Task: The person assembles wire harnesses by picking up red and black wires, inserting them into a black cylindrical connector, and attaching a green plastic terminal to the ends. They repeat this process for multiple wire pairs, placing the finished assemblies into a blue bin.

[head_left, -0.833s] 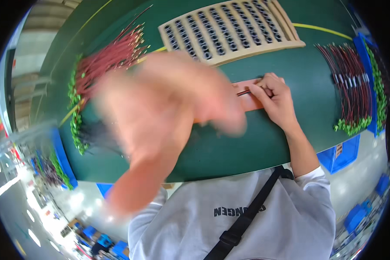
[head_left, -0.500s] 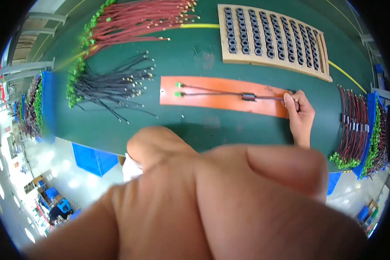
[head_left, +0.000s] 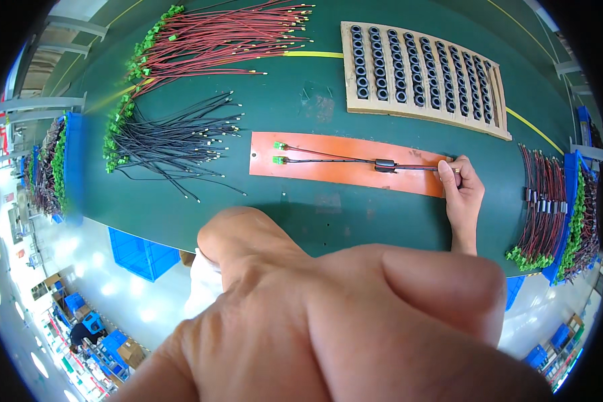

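Observation:
My right hand pinches the right end of a pair of thin wires, one red and one black, between thumb and fingers. A black cylindrical core sits around both wires. At their left ends are two small green connectors. The wires lie along an orange strip, and my hand is at its right end. Very close up, my left hand fills the lower middle of the picture; its fingers cannot be made out, nor whether it holds anything.
Red wires and black wires with green connectors lie in bunches at the left. A cardboard tray of black ring-shaped cores stands at the back right. Finished-looking wire sets lie by a blue bin at the right edge.
The whole view has shifted, so the table and everything on it appear slightly lower. My right hand keeps its pinch on the wire ends, and the wires stay on the strip.

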The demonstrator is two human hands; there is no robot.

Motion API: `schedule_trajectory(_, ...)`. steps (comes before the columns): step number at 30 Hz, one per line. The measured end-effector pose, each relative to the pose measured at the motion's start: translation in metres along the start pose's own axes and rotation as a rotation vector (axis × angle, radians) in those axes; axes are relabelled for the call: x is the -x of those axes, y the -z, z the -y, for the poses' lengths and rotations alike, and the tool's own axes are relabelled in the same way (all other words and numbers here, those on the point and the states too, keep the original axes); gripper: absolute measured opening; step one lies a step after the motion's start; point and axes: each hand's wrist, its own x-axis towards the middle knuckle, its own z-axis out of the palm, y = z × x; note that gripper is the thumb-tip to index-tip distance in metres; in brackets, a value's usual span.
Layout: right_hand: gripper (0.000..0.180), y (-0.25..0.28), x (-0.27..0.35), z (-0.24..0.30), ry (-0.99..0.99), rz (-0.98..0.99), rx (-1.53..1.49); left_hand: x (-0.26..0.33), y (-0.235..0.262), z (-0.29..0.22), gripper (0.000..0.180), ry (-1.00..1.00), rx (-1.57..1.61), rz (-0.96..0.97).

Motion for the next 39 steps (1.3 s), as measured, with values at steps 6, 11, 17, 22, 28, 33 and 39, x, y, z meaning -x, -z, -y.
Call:
schedule_trajectory(6,0.024,-0.002,-0.001,0.0,0.05,0.003,-0.022,-0.003,0.001,0.002,0.023,0.008,-0.03,0.018)
schedule_trajectory(11,0.024,-0.002,-0.006,0.014,0.068,-0.005,0.082,-0.005,0.016,0.005,0.02,0.02,-0.117,0.042)
schedule_trajectory(17,0.02,-0.002,-0.003,0.008,0.03,0.028,0.044,0.067,0.084,0.06,0.015,0.349,-1.151,0.23)
schedule_trajectory(22,0.019,0.003,-0.003,0.011,-0.079,-0.076,-0.217,0.124,0.093,0.067,0.028,0.52,-1.357,0.276)
schedule_trajectory(28,0.042,-0.017,-0.009,0.082,0.529,0.154,0.441,0.154,0.137,0.025,0.038,0.675,-1.165,0.031)
schedule_trajectory(33,0.036,-0.048,-0.027,0.096,0.675,0.426,0.673,0.179,0.146,0.039,0.029,0.629,-1.131,-0.004)
schedule_trajectory(39,0.023,-0.048,-0.039,0.11,0.641,0.612,0.764,0.177,0.141,0.045,0.023,0.707,-1.059,-0.127)
